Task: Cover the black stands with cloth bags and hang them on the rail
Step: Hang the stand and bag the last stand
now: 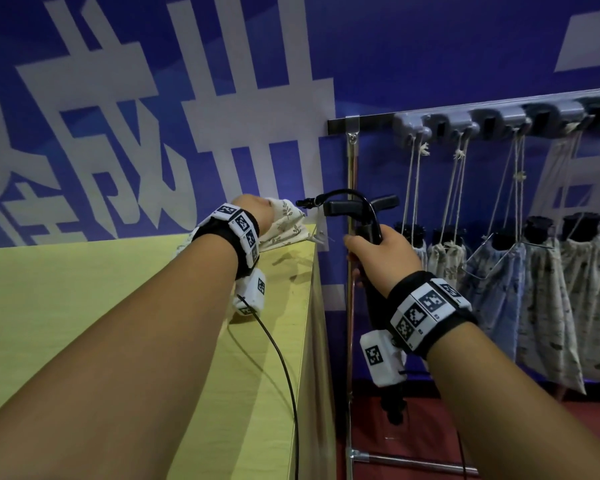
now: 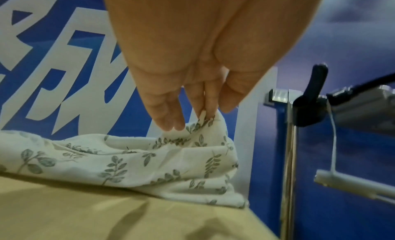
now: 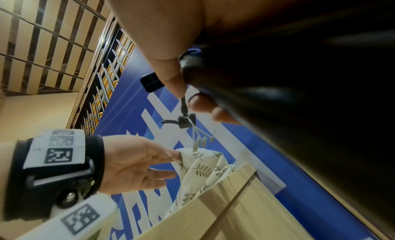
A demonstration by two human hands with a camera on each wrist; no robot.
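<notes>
A white cloth bag [image 1: 284,225] with a green leaf print lies at the far right corner of the yellow table [image 1: 118,289]. My left hand [image 1: 253,211] pinches its edge, seen close in the left wrist view, where the fingertips [image 2: 205,115] nip a raised fold of the cloth bag [image 2: 149,159]. My right hand [image 1: 378,251] grips the shaft of a black stand [image 1: 361,204], held upright just past the table's right edge. In the right wrist view the black stand [image 3: 278,108] fills the right side, and my left hand [image 3: 138,159] holds the bag [image 3: 203,167].
A rail [image 1: 371,123] with grey hooks runs along the blue wall at the upper right. Several bagged stands [image 1: 551,289] hang from it by strings. The rack's metal pole [image 1: 351,168] stands right behind the held stand. A small white tag [image 2: 352,184] dangles from the stand's hose.
</notes>
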